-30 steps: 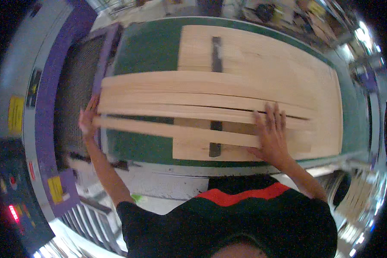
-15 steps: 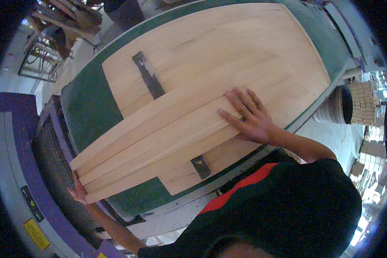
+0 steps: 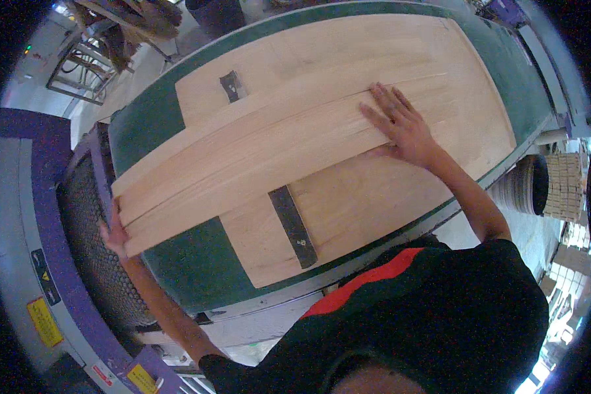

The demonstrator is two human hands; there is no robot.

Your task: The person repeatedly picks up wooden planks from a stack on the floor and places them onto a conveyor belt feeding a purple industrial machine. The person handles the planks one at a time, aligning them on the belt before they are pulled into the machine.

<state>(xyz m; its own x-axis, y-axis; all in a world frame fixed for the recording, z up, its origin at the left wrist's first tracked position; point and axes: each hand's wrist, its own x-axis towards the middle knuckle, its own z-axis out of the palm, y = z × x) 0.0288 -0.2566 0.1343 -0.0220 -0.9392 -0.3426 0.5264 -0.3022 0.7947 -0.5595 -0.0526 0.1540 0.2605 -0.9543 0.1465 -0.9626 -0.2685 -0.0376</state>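
Long pale wooden boards [image 3: 262,154] lie side by side across a wide wooden panel [image 3: 368,203]. At their left ends, my left hand [image 3: 116,235] curls around the board ends, some of its fingers hidden. My right hand [image 3: 406,131] rests with spread fingers on top of the boards toward their right ends, its wrist over the near edge. The panel carries a dark strip [image 3: 294,226] on the near side of the boards. Another dark patch [image 3: 232,87] shows beyond them, partly covered.
Beneath the panel is a green table surface [image 3: 187,266]. A purple and grey machine [image 3: 43,217] stands on the left beside a dark textured roller surface [image 3: 88,246]. Stacked wood pieces [image 3: 565,187] sit at the right, and a metal frame [image 3: 79,75] stands at the far left.
The boards have shifted away from me over the panel, with both hands following. More of the near dark strip shows, and less of the far one. The whole view has also shifted slightly.
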